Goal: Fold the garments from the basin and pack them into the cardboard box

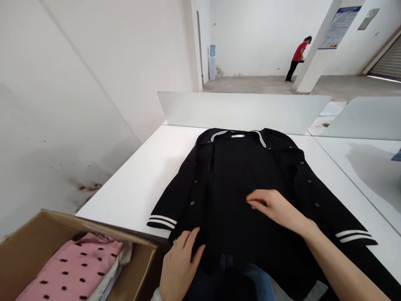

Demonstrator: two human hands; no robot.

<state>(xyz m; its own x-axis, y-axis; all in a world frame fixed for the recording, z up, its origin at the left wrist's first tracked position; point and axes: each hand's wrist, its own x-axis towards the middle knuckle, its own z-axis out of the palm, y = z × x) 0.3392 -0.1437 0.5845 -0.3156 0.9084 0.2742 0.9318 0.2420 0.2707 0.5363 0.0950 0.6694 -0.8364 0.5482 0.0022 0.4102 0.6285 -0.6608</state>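
We look down on a black button-front jacket (238, 175) with white-striped collar and cuffs, spread flat on a white desk (140, 196). Its front faces up, and both sleeves lie out to the sides, unfolded. Our left hand (180, 267) and right hand (269, 207) are well apart, and neither is clamped on the cloth: the left rests at the jacket's near edge, the right lies across its chest. At the near left corner of the desk, an open cardboard box (28, 246) holds a folded pink garment with black dots (75, 267).
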